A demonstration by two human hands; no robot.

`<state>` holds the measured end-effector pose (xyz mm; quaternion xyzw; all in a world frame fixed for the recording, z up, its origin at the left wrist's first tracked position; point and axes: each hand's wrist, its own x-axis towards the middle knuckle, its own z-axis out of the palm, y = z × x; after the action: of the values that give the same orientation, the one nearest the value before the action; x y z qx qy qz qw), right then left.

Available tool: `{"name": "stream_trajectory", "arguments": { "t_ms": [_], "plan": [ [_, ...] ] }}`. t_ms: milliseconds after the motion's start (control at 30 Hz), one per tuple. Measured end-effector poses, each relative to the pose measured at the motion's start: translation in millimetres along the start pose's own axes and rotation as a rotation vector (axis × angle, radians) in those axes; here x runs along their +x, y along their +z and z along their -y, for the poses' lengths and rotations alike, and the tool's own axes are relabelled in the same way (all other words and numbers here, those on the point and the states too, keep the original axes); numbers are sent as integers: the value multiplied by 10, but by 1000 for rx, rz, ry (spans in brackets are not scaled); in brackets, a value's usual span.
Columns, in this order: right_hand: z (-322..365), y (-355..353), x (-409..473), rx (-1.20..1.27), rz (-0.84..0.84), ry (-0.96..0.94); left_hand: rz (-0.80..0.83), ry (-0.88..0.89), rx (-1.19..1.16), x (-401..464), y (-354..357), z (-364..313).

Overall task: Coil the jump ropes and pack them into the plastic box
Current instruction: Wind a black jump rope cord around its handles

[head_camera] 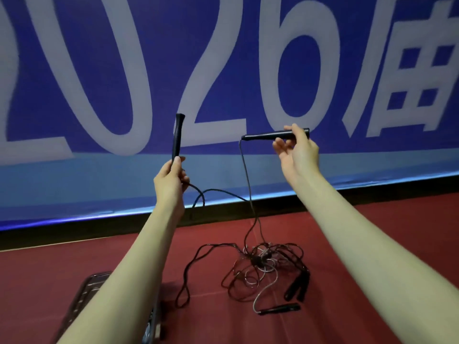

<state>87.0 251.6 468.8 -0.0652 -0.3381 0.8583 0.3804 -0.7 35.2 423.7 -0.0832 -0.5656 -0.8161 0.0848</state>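
A: What have you got in your hands?

B: Your left hand [171,177] is raised, fingers curled round the bottom end of a black handle [177,137] that stands upright. Your right hand [296,148] is up at about the same height, pinching a second handle [270,135] near its far end with thumb and fingers; that one lies level, its rope end pointing left.

A: And the rope?

B: A thin cord [247,180] drops from the level handle straight down to the red table [372,244]. Another dark strand [218,192] leaves your left hand, loops down and arcs across to meet the cord.

A: Where's the rest?

B: In a tangled pile [263,261] on the table, between your forearms: dark and pale cords wound through each other. Two black handles [298,284] lie side by side at its right edge, a third handle [280,308] lies nearer you, and one long loop [188,274] trails off left.

A: The box?

B: The clear plastic box [82,301] sits at lower left, mostly hidden under your left forearm. You cannot tell what it holds. A blue banner [223,58] with large white figures hangs behind the table.
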Motion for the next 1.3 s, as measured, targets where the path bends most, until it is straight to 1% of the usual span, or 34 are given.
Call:
{"name": "stream_trajectory", "arguments": {
  "t_ms": [67, 133, 200, 300, 400, 500, 567, 667, 800, 933, 1033, 1133, 1300],
  "plan": [
    [2, -66, -39, -52, 15, -5, 21, 41, 52, -60, -21, -10],
    [-15, -122, -76, -166, 13, 0, 60, 84, 198, -90, -32, 37],
    [-56, -163, -111, -248, -5, 14, 83, 78, 331, -83, -58, 149],
    [-107, -196, -111, -279, -37, 51, 133, 13, 529, -63, -115, 414],
    [-136, -269, -74, -371, -32, 65, 184, -122, 670, -82, -281, 760],
    [-216, -413, -20, -511, -32, 88, 212, -240, 726, -78, -504, 1064],
    [-344, -553, 40, -574, -51, 139, 209, -297, 736, -61, -623, 1254],
    [-557, -748, 121, -674, -74, 235, 184, -309, 748, -48, -727, 1412],
    [-945, -1102, 186, -899, -31, 337, 183, -302, 759, -93, -784, 1606],
    [-1332, -1601, 187, -1175, 88, 478, 191, -310, 817, -195, -867, 1870],
    [-1634, -2018, 213, -1323, 211, 603, 190, -350, 849, -249, -962, 2182],
    [-1833, -2352, 211, -1397, 339, 686, 188, -388, 883, -284, -1067, 2448],
    [-2030, -2831, 100, -1444, 595, 934, 182, -447, 924, -347, -1237, 2803]
  ]
}}
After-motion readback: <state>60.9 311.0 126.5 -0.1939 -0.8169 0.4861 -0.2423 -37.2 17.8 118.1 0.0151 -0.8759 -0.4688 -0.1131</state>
